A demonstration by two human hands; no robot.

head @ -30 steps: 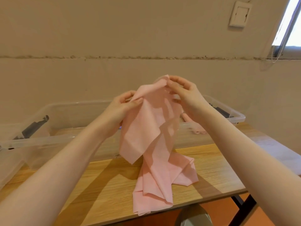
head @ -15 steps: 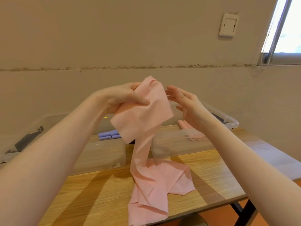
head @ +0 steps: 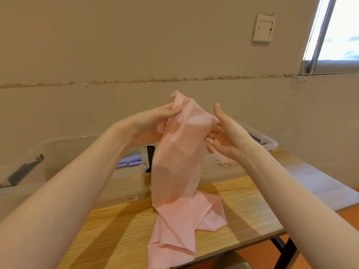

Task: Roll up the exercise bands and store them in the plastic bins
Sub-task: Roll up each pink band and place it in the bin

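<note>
We pinch the pink band [head: 178,152] in our left hand [head: 153,127], right hand [head: 225,136] spread beside it; its slack tail below could roll crooked.

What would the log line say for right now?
left hand: pinches pink band top | right hand: touches band edge | tail: on table | unrolled

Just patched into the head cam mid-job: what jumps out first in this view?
The pink exercise band, held up mid-frame between the left hand and right hand, its tail pooled on the wooden table. Behind it stand clear plastic bins holding rolled purple bands left and rolled pink bands right.
</note>
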